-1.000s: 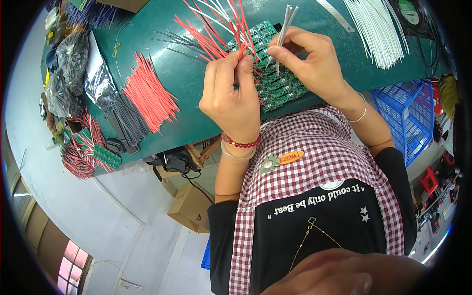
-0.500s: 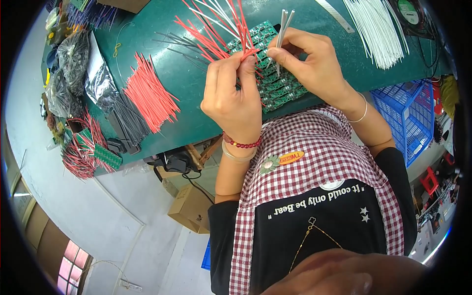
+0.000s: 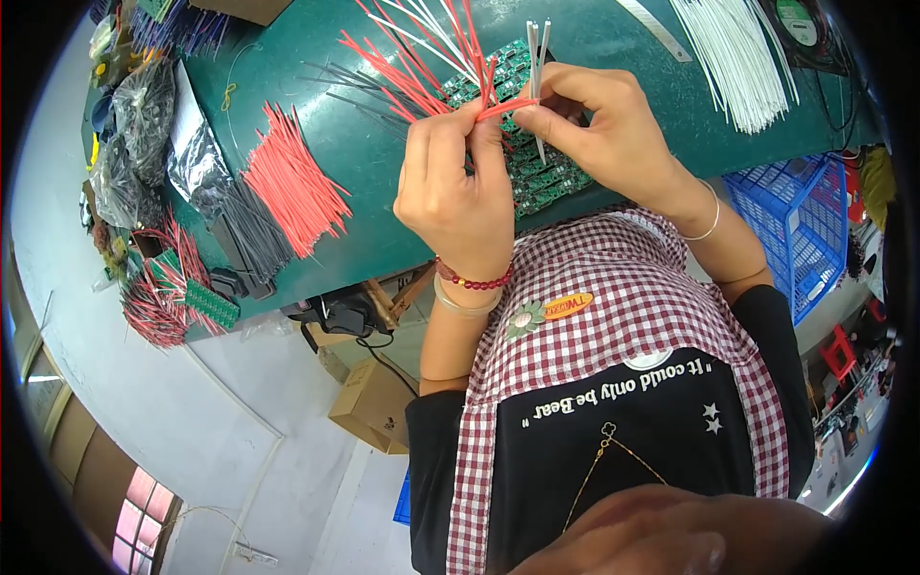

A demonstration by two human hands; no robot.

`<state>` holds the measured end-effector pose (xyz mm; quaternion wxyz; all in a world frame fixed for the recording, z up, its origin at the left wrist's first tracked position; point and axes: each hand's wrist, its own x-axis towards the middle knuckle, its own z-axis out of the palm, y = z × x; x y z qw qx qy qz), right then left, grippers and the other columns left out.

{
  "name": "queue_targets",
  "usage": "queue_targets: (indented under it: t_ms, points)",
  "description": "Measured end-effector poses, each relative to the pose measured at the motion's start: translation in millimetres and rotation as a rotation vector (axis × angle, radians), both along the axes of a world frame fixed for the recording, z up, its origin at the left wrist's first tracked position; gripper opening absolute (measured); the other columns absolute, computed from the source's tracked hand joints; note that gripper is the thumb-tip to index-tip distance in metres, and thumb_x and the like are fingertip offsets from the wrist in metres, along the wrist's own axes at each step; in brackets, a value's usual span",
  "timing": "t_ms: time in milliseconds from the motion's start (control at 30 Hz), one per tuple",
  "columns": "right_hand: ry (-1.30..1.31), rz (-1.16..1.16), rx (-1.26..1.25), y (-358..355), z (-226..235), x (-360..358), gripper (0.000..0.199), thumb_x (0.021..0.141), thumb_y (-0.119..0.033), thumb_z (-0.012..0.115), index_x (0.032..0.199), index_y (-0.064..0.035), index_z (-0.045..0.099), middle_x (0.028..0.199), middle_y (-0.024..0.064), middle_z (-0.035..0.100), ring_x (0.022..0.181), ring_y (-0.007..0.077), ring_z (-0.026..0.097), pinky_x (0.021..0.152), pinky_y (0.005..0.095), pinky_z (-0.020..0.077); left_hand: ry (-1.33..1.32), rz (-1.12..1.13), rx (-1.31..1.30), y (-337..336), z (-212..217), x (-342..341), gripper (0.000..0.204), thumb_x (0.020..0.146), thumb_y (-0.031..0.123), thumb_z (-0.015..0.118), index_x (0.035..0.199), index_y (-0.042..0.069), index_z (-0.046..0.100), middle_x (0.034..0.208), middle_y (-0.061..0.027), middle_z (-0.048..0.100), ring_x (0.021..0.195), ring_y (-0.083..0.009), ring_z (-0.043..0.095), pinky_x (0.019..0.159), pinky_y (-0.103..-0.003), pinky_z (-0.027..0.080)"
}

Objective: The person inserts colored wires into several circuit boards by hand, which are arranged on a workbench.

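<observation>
My left hand [image 3: 452, 182] is closed, thumb against fingers, on red wires [image 3: 505, 108] just above a green circuit board panel [image 3: 544, 187]. One of the red pieces stretches across to the fingertips of my right hand [image 3: 613, 120]. That hand pinches a few white wires [image 3: 539, 57], which stand nearly upright between thumb and fingers. More red wires [image 3: 412, 81] fan out beyond my left hand, with white ones among them. Black wires [image 3: 356, 88] stick out left of the panel. My fingers hide part of the panel and the wire ends.
Left on the green table [image 3: 364, 192] lie a red wire bundle [image 3: 297, 184], black wires [image 3: 254, 235], plastic bags [image 3: 144, 115] and a small wired board [image 3: 209, 305]. Right are a white wire bundle [image 3: 733, 72] and a metal ruler [image 3: 656, 29]. A blue basket [image 3: 791, 235] stands beside the table.
The red wire end at my left fingertips now points right and meets my right fingertips. The white wires in my right hand have shifted slightly left and stand straighter.
</observation>
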<state>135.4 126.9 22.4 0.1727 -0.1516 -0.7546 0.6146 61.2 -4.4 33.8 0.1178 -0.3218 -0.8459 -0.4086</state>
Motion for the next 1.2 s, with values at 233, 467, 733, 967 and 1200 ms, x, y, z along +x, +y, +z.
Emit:
queue_targets:
  t_ms: [233,467,733,967,1200]
  points:
    - [-0.155,0.075,0.029,6.4,12.0,-3.4,0.02,0.084,-0.014,0.07,0.083,0.0033,0.059,0.062,0.0136,0.057,0.054,0.0166,0.053,0.052,0.0315,0.0438,-0.014,-0.002,0.021,-0.3,0.6,-1.5,0.007,0.081,0.007,0.072,0.085,0.003,0.067,0.078,-0.008,0.064,0.063,-0.0224,0.063,0.053,-0.031,0.048]
    - [-0.117,0.061,0.051,6.8,12.2,-5.1,0.022,0.084,-0.015,0.07,0.082,0.0032,0.058,0.062,0.015,0.057,0.053,0.0189,0.052,0.053,0.0323,0.0436,0.0,-0.004,-0.012,-0.7,0.8,0.4,0.007,0.081,0.005,0.072,0.086,0.004,0.068,0.078,-0.0076,0.063,0.063,-0.0221,0.062,0.054,-0.032,0.048]
    - [-0.149,0.064,0.018,7.8,12.5,-5.4,0.021,0.085,-0.014,0.07,0.083,0.0031,0.059,0.063,0.0145,0.057,0.054,0.0184,0.053,0.054,0.0323,0.0446,0.029,0.001,-0.038,-1.6,0.8,1.4,0.01,0.08,0.004,0.072,0.088,0.006,0.069,0.079,-0.0066,0.064,0.065,-0.023,0.063,0.057,-0.033,0.049]
    - [-0.132,0.07,0.027,7.4,11.9,-5.2,0.02,0.085,-0.014,0.07,0.083,0.0032,0.059,0.063,0.0149,0.058,0.054,0.019,0.054,0.054,0.0323,0.045,0.065,-0.011,-0.043,-2.4,-0.7,2.6,0.01,0.079,0.004,0.074,0.087,0.003,0.068,0.078,-0.0069,0.064,0.064,-0.0189,0.062,0.057,-0.03,0.049]
    - [-0.143,0.068,0.024,7.6,13.9,-6.2,0.021,0.084,-0.013,0.07,0.082,0.0041,0.058,0.064,0.0154,0.058,0.055,0.0199,0.054,0.055,0.0325,0.0451,0.051,-0.034,-0.05,-2.3,3.6,3.6,0.01,0.079,0.005,0.073,0.087,0.004,0.067,0.078,-0.007,0.063,0.064,-0.0219,0.062,0.055,-0.032,0.048]
